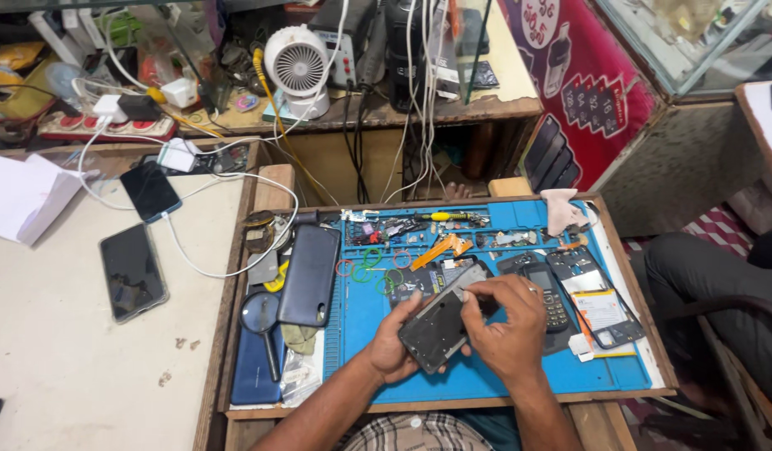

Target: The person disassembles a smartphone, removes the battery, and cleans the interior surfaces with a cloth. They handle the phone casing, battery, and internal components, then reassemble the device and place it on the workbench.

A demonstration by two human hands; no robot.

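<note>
While two hands [394, 342] [507, 321] grip one phone [436, 327], mat [486, 380] beneath.

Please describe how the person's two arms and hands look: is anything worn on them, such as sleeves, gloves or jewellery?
Both forearms are bare, with no sleeves reaching into view and no gloves. The left hand shows no jewellery and no watch on the wrist. The right hand wears a ring on one finger; its wrist is also bare. Below the arms a checked garment shows.

A white fan [297, 65] stands on the shelf's front edge; two dark phones [132, 271] lie on the counter's left side beside a magnifying glass [261, 316].
</note>
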